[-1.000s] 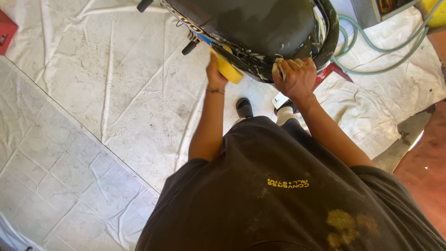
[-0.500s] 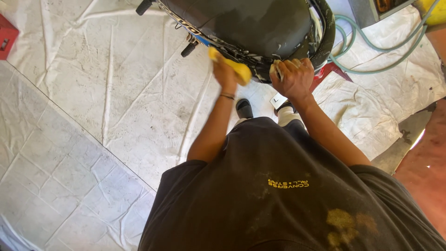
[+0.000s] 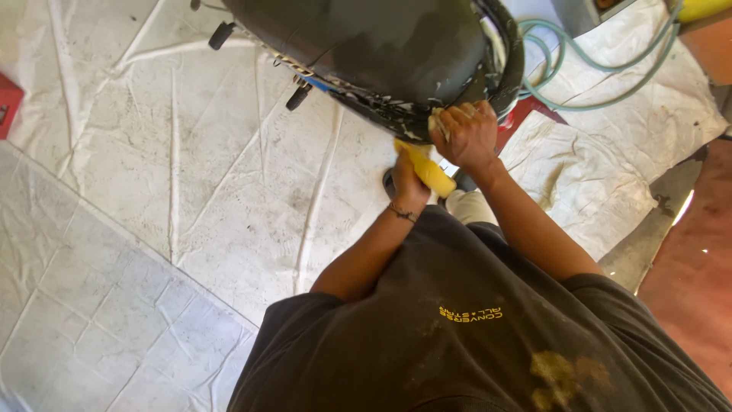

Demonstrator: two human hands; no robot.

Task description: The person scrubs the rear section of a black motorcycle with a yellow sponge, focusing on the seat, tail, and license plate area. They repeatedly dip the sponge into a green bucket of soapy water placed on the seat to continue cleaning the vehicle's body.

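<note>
Both hands work at the lower edge of a large dark rounded machine body (image 3: pixel 366 46), at twelve o'clock in the view. It looks heavy and rigid, wet with soap foam along its rim, so likely slippery; it would need a firm hold on the thick rim or frame, not the smooth shell.

Left hand (image 3: pixel 408 179) is curled around a yellow sponge (image 3: pixel 428 169), held just below the soapy rim. That sponge looks soft, light and squashy, best gripped around its middle as it is now.

Right hand (image 3: pixel 467 133) is closed over a small pale cloth or pad (image 3: pixel 436 122) and pressed against the rim; what exactly it holds is hard to tell.

Under everything lies a white creased tarp (image 3: pixel 152 191), dirty with grey smudges. A pale green hose (image 3: pixel 579 84) loops at two o'clock. A red object (image 3: pixel 8 103) sits at the nine o'clock edge. The person's dark shirt (image 3: pixel 457 336) fills six o'clock.
</note>
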